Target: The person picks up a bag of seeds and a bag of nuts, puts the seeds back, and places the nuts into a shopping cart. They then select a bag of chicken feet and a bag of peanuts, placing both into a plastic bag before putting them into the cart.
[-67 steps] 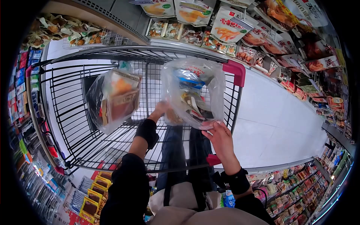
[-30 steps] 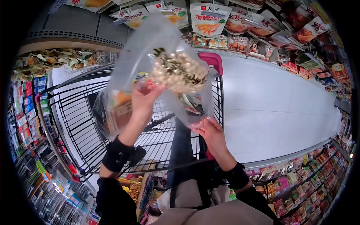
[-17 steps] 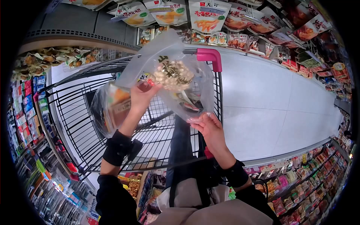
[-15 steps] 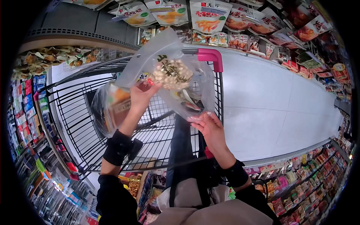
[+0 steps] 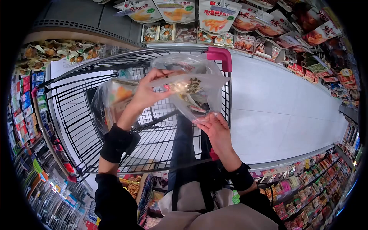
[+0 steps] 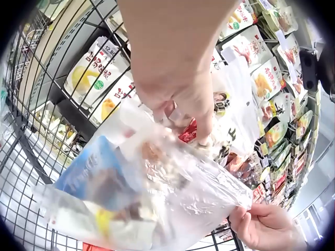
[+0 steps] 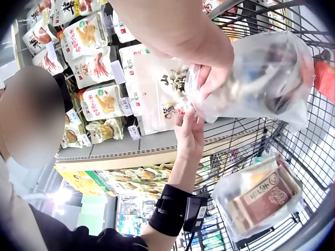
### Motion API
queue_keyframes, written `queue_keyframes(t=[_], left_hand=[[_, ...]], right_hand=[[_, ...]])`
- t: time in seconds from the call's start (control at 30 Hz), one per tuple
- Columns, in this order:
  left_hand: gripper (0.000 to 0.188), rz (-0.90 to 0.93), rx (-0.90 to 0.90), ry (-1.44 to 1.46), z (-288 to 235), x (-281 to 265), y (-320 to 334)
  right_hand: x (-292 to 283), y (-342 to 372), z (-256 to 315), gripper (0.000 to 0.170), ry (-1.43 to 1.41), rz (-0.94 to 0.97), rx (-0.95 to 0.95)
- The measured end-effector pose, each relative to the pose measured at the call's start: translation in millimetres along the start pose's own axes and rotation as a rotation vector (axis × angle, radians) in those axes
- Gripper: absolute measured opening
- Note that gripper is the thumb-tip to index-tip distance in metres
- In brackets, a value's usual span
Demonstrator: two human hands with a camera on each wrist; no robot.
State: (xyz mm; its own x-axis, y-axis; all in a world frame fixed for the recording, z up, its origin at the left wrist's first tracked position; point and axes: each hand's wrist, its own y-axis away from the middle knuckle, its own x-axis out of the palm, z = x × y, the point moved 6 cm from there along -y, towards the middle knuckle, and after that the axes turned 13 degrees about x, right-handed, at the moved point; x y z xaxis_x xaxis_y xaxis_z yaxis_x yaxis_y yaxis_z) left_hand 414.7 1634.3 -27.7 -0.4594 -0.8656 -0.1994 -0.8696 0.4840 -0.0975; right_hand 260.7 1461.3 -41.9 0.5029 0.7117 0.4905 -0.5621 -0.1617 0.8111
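My left hand (image 5: 150, 92) grips a snack packet (image 5: 186, 85) printed with dark characters and filled with pale nut-like pieces. The packet lies over the mouth of a clear plastic bag (image 5: 182, 61), its far end drooping right. My right hand (image 5: 218, 134) pinches the bag's near rim between thumb and fingers. In the left wrist view, a blue packet (image 6: 94, 167) shows through the bag's film. The right wrist view shows the packet's white face (image 7: 165, 86) beside the bag (image 7: 280, 78), which sits in the shopping cart (image 5: 220, 57).
Another clear bag (image 5: 115, 105), with brown boxed goods, lies in the cart's left part. Shelves of hanging snack pouches (image 5: 216, 19) line the far side. Pale tiled floor (image 5: 280, 115) extends to the right, with more racks (image 5: 310, 184) at the lower right.
My left hand first reached into the cart beside the bag, then brought the packet up over it. Since then the packet has swung lower, towards the bag mouth. My right hand keeps pinching the rim.
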Motion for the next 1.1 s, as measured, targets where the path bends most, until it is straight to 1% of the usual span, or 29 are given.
queue_keyframes(t=[0.2, 0.3, 0.4, 0.5, 0.6, 0.67, 0.77, 0.8, 0.87, 0.97, 1.0, 1.07, 1.1], left_hand=[[0.032, 0.203, -0.068, -0.079, 9, 6, -6], [0.031, 0.226, -0.043, -0.052, 17, 13, -11], [0.037, 0.305, 0.021, -0.205, 34, 22, -11], [0.043, 0.378, 0.006, -0.594, 33, 4, -8], [0.056, 0.475, 0.052, -0.524, 8, -13, 1], [0.045, 0.55, 0.183, -0.734, -2, -15, 11], [0.029, 0.729, 0.327, -1.063, 6, -17, 21], [0.024, 0.796, 0.367, -1.174, 6, -16, 21], [0.019, 0.702, 0.458, -1.132, -12, -28, 14], [0.015, 0.589, 0.53, -1.135, -48, -42, 5], [0.015, 0.557, 0.547, -1.153, -55, -45, 4], [0.011, 0.597, 0.555, -1.202, -52, -48, 12], [0.01, 0.627, 0.57, -1.225, -46, -47, 20]], right_hand=[[7, 1, 0, 0.018, 0.002, 0.026, 0.015], [10, 1, -1, 0.017, -0.002, 0.039, -0.008], [10, 0, 0, 0.016, -0.015, 0.052, -0.029], [7, -1, -1, 0.015, -0.04, 0.058, -0.028], [4, -2, -2, 0.015, -0.044, 0.052, -0.027], [2, -4, -1, 0.016, -0.046, 0.031, -0.029], [11, -5, 4, 0.018, -0.012, -0.033, 0.035], [13, -7, 4, 0.019, 0.002, -0.011, 0.059], [15, -11, 6, 0.02, 0.033, 0.027, 0.102], [43, 4, 35, 0.03, 0.247, 0.065, -0.105], [43, 5, 34, 0.027, 0.288, 0.057, -0.105], [44, 9, 30, 0.024, 0.364, 0.041, -0.111], [41, 8, 18, 0.025, 0.409, 0.061, -0.026]])
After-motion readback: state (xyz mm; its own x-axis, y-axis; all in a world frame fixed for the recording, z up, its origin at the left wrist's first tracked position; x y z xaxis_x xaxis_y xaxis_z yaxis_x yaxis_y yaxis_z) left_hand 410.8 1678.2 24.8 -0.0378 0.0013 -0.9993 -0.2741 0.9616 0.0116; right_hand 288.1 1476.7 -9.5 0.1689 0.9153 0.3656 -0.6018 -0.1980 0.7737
